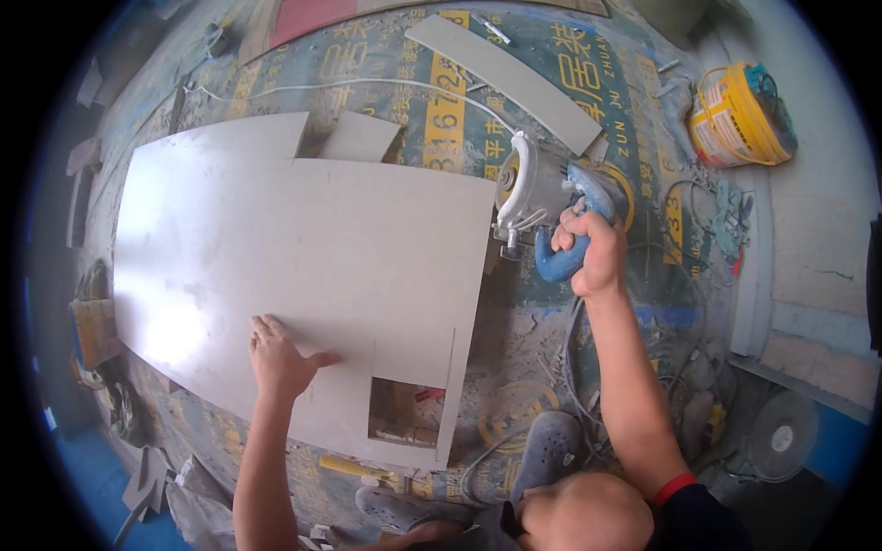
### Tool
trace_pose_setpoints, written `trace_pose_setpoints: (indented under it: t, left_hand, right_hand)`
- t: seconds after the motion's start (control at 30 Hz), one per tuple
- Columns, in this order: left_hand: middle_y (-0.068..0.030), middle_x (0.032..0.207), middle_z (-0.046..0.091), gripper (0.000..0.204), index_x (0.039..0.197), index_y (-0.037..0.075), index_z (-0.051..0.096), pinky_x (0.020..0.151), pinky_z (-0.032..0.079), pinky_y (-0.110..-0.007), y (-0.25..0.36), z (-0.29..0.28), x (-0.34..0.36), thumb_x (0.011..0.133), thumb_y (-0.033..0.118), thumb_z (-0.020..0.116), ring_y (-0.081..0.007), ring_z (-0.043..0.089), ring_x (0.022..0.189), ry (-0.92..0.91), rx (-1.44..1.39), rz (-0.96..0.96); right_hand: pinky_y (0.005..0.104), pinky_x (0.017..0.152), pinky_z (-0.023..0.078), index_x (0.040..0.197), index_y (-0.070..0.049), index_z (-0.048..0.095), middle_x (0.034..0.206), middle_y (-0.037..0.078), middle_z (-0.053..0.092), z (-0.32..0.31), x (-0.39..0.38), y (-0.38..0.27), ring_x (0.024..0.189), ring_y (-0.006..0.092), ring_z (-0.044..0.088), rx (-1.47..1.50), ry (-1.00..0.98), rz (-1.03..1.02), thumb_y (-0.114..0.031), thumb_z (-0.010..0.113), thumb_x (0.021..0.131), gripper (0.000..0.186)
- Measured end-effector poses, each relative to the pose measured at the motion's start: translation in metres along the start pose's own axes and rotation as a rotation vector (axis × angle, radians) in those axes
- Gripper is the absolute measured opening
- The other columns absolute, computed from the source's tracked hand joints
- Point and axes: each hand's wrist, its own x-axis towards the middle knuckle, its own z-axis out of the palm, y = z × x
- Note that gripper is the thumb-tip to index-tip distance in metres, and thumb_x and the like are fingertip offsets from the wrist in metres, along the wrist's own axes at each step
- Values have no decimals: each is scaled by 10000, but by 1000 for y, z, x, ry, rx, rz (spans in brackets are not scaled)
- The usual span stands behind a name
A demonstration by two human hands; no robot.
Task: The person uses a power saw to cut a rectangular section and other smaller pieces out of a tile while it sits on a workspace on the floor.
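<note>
A large pale grey tile (303,248) lies across the floor, with a rectangular opening (406,410) cut near its close right corner and a notch in its far edge. Thin straight cut lines run up from the opening. My left hand (278,356) rests on the tile's surface, fingers spread, left of the opening. In my right hand (593,246) is a handheld tile cutter (551,197) with a blue handle and a round blade guard. It is held beside the tile's far right corner. Whether its blade touches the tile, I cannot tell.
A long tile strip (510,83) and a smaller tile piece (360,138) lie beyond. At the far right stands a yellow bucket (735,118). A white cord (367,81) crosses the dusty printed floor covering. Grey clogs (549,450) are near me, a cutting disc (783,436) right.
</note>
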Motion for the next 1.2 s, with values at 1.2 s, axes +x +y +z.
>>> trace_pose_setpoints:
  t: [1.2]
  left_hand:
    - [-389, 1490, 297, 1354, 1430, -214, 248, 1190, 268, -406, -1, -1, -4, 563, 624, 864, -392, 304, 1444, 38, -18, -1]
  right_hand:
    - [322, 629, 425, 846, -69, 515, 730, 32, 493, -1, 7, -6, 612, 142, 475, -21, -50, 100, -46, 563, 771, 92]
